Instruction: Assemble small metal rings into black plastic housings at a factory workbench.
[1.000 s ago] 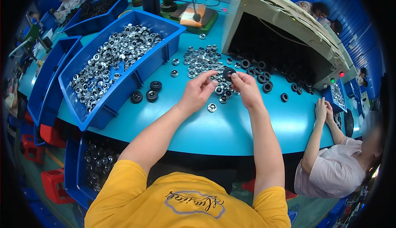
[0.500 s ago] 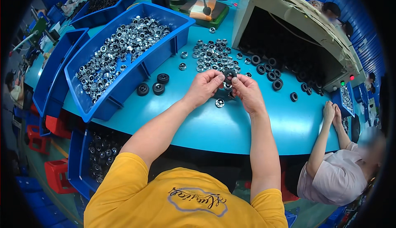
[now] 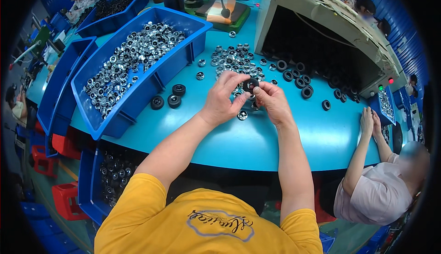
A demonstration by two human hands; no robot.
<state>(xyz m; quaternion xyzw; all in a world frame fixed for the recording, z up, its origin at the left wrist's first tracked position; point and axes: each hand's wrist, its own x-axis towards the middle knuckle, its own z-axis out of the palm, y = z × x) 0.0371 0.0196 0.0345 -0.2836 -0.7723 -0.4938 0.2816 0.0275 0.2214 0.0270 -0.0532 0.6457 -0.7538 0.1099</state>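
A small black rubber tyre [image 3: 251, 85] is raised over the blue-green table, pinched at its right edge by my right hand [image 3: 274, 104]. My left hand [image 3: 220, 100] curves beside its left edge, thumb and forefinger spread apart, the forefinger tip close to the tyre's top. Whether that fingertip touches it I cannot tell. Just below the hands lies a chrome wheel hub [image 3: 242, 115]. Behind them spreads a loose group of chrome hubs [image 3: 232, 61]. Three wheels with black tyres, one of them a wheel [image 3: 174, 101], rest to the left of my left hand.
A big blue bin [image 3: 138, 98] of chrome hubs stands at the left. Loose black tyres [image 3: 306, 92] lie before a dark-mouthed cream box [image 3: 317, 38] at the right. A co-worker's hands [image 3: 370, 123] rest at the table's right edge. A lower bin [image 3: 87, 185] holds dark wheels.
My left thumb and forefinger have spread apart from their pinch on the tyre. The tyre has turned to show its round face, still in my right hand. The view has shifted slightly.
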